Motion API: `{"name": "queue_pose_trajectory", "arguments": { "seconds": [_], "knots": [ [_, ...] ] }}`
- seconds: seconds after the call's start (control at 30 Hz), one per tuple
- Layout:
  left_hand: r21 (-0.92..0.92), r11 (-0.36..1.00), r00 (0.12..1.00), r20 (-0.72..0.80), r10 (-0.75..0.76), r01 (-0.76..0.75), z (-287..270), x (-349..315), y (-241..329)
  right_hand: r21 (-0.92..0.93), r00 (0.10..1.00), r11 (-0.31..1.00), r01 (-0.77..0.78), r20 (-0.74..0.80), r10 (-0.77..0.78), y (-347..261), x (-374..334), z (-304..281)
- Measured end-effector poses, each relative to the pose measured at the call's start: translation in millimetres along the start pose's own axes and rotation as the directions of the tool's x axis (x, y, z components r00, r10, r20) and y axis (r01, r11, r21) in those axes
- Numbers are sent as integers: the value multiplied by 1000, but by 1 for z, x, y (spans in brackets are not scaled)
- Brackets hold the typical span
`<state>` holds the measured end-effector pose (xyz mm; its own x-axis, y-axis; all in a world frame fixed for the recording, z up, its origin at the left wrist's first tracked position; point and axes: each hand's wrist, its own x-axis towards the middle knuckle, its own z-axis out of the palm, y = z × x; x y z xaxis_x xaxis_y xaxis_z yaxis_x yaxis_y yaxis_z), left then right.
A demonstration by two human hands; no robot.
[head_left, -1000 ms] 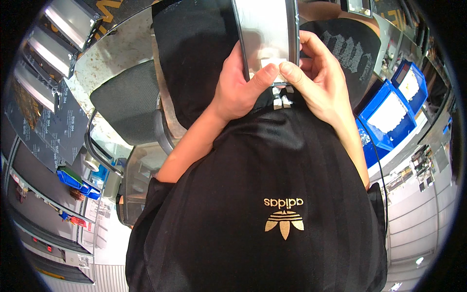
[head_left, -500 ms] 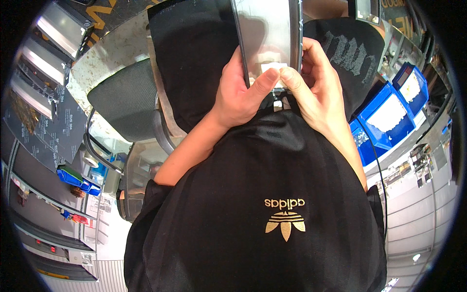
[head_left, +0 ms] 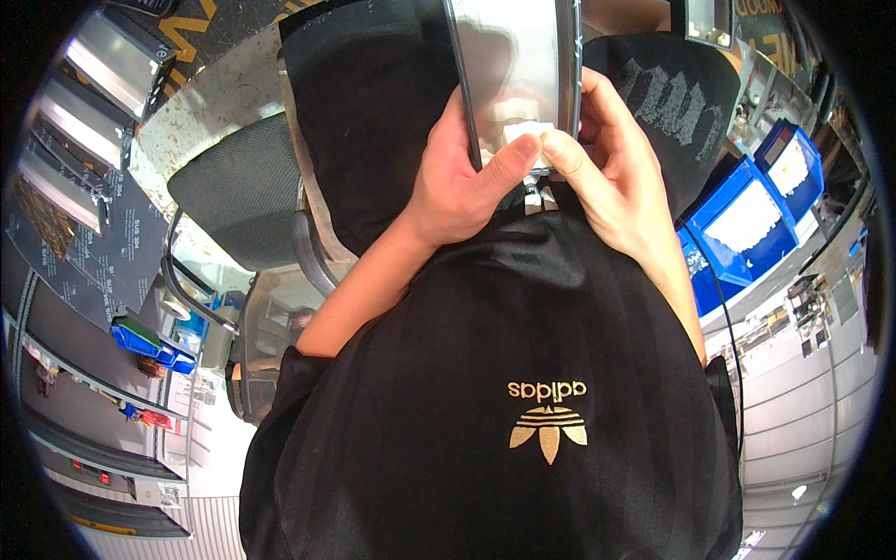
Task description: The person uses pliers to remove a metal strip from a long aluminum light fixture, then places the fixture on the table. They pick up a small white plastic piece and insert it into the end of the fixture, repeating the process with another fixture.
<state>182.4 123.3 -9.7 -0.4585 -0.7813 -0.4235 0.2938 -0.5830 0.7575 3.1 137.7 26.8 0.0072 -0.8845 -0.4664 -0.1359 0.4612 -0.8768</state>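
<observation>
A long silver metal panel (head_left: 519, 65) with raised black edges lies over my lap, its far end cut off by the top of the picture. My left hand (head_left: 457, 191) grips its near left edge, and my right hand (head_left: 621, 177) grips the near right edge. Both thumbs come together on a small white piece (head_left: 528, 131) at the panel's near end, pressing on it. The other fingers are largely hidden beneath and behind the panel. Just below the near end, a small whitish fitting (head_left: 534, 200) shows against my black top.
Blue bins (head_left: 747, 219) with white contents stand at the right. A black mesh chair back (head_left: 238, 191) is at the left, before a worn round tabletop (head_left: 201, 117). Similar silver panels (head_left: 117, 61) lie at the far left. A black cable (head_left: 731, 327) runs down on the right.
My right thumb has shifted slightly to the right along the white piece. Both hands still hold the panel in nearly the same place.
</observation>
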Motion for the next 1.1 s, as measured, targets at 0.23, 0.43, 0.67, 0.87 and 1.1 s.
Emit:
{"name": "queue_pose_trajectory", "arguments": {
  "seconds": [0.23,0.43,0.67,0.87,1.1],
  "knots": [
    [-31,999,997,66,-33,35,-3,3,-1,96,999,995,29,18,-31,0,0,-1],
    [-20,999,999,18,31,-31,0,2,-5,64,996,994,-83,-30,85,-3,-6,5],
    [54,996,996,-48,71,-68,3,0,-9,-47,996,998,-50,-77,46,3,-5,14],
    [33,998,996,-74,57,-54,6,-4,-10,-73,980,992,105,-160,-116,15,-7,17],
    [-202,978,998,0,-63,62,1,-2,-10,46,984,995,88,-162,-80,27,-2,18]
  ]
}}
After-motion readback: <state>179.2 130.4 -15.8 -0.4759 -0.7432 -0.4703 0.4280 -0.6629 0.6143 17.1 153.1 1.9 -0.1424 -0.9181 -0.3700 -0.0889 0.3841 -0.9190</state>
